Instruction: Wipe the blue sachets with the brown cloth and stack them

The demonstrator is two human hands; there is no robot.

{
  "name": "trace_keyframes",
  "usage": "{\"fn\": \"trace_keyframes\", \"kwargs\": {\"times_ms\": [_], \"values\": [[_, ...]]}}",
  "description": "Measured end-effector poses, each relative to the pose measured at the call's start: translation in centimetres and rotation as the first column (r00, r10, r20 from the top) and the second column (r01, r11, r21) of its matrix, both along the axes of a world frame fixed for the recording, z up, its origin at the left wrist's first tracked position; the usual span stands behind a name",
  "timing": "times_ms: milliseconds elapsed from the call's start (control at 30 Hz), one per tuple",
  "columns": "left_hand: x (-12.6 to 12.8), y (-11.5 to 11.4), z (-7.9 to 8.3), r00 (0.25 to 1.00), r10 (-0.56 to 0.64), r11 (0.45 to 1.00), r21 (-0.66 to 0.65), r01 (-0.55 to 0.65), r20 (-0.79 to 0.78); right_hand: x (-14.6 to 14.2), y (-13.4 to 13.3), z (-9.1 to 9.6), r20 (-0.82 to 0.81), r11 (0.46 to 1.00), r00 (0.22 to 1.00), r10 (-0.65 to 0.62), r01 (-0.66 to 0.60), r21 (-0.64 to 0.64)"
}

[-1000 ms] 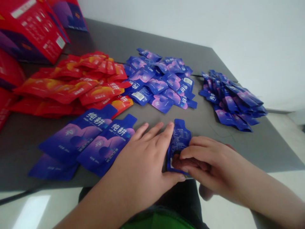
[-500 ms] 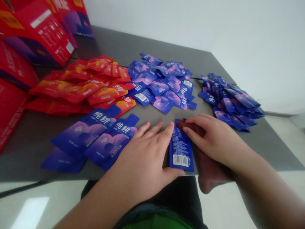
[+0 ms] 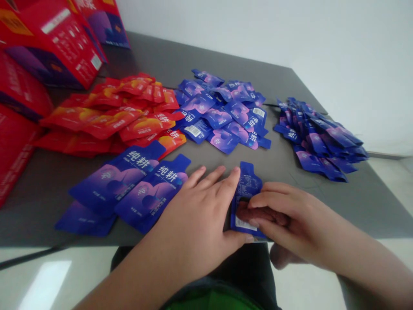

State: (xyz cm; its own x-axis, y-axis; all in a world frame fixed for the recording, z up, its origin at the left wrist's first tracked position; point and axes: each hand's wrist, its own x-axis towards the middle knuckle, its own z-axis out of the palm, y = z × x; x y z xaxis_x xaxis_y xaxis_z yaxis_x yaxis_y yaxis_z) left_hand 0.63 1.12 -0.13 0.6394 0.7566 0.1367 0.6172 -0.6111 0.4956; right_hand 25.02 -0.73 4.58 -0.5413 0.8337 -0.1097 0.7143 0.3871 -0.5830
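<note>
A blue pouch (image 3: pixel 248 184) lies flat at the table's front edge, its printed back facing up and its narrow spout end pointing away from me. My left hand (image 3: pixel 203 211) rests flat with fingers spread; its forefinger and thumb touch the pouch's left side and bottom corner. In my right hand (image 3: pixel 287 215) a brown cloth (image 3: pixel 263 214) is bunched between thumb and fingers and pressed on the pouch's lower part, partly covering the barcode. A loose end of the cloth hangs past the table edge. Several blue pouches (image 3: pixel 148 189) overlap left of my left hand.
Red pouches (image 3: pixel 112 114) are heaped at the left, with blue pouches (image 3: pixel 222 112) piled in the middle. Another stack of blue pouches (image 3: pixel 319 133) sits at the right. Red boxes (image 3: pixel 64 43) stand at the far left of the grey table (image 3: pixel 251 64), which meets a white wall.
My right hand has drawn the cloth from the pouch's top end down towards its barcode end. My left hand has stayed in place beside the pouch.
</note>
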Motion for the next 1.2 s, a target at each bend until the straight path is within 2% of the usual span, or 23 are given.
{"fn": "trace_keyframes", "kwargs": {"times_ms": [367,533,700,833,967,1067,1200], "values": [[-0.2,-0.1,0.0,1.0,-0.004,1.0,0.001,0.004,0.019,0.4,3.5,-1.2,0.178,0.968,0.962,-0.208,0.176,0.18],[-0.3,-0.2,0.5,0.999,-0.047,0.999,0.002,0.047,-0.006,1.2,3.3,-0.4,0.299,0.945,0.903,-0.307,0.251,0.212],[-0.2,-0.3,0.6,0.998,-0.028,0.999,0.036,0.03,-0.052,2.6,3.5,0.2,0.326,0.941,0.892,-0.313,0.245,0.235],[-0.2,0.0,0.2,0.999,-0.028,0.997,0.075,0.031,-0.037,2.8,4.6,-0.3,0.278,0.934,0.899,-0.339,0.285,0.217],[-0.4,0.2,-0.1,0.997,0.063,0.995,0.077,-0.066,0.048,2.4,6.2,-0.5,0.256,0.92,0.891,-0.374,0.323,0.221],[-0.7,0.0,0.0,0.977,0.148,0.988,0.023,-0.153,0.152,1.9,7.0,-0.1,0.204,0.93,0.91,-0.361,0.334,0.156],[-1.0,-0.2,0.5,0.95,0.2,0.98,-0.047,-0.194,0.238,1.7,7.1,-0.2,0.159,0.923,0.909,-0.385,0.383,0.043]]}}
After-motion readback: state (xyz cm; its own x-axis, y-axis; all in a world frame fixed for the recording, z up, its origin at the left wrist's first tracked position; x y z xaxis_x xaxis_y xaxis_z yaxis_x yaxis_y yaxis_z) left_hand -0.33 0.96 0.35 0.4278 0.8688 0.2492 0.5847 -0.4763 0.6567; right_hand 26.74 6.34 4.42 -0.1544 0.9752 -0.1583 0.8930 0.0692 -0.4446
